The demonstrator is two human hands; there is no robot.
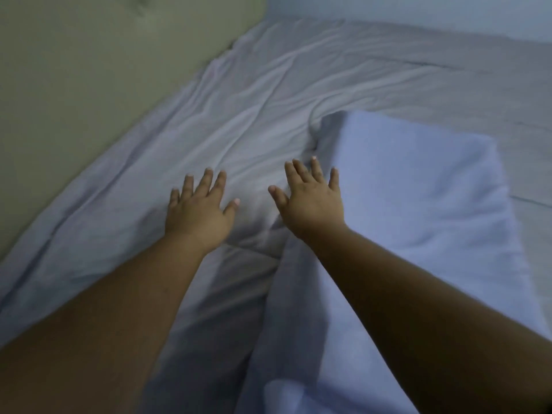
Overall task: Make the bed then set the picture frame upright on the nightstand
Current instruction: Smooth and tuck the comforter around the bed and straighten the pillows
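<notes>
Two bare forearms reach forward across an unmade bed. The left hand point(198, 209) is spread wide, palm down, fingers straight and apart over the wrinkled grey-lilac cotton bedsheet point(268, 100), and holds nothing. The right hand point(310, 201) is just as open and empty, its fingers fanned over the line where the sheet meets a pale blue padded bedding piece point(418, 189). That piece lies along the right side of the mattress; in the dim, soft picture it could be a pillow or a folded duvet. Beyond the fingertips the sheet runs in long creases toward the beige padded headboard point(74, 70) on the left and the pale blue wall point(418, 10) at the far edge.

The step in hand looks like the first half of the job: smoothing the sheet flat. Judging by the folds left, this is well short of done. The next move likely calls for both palms to sweep outward toward the headboard and the far side, then for the blue bedding to be laid square. The picture frame and nightstand are out of view.
</notes>
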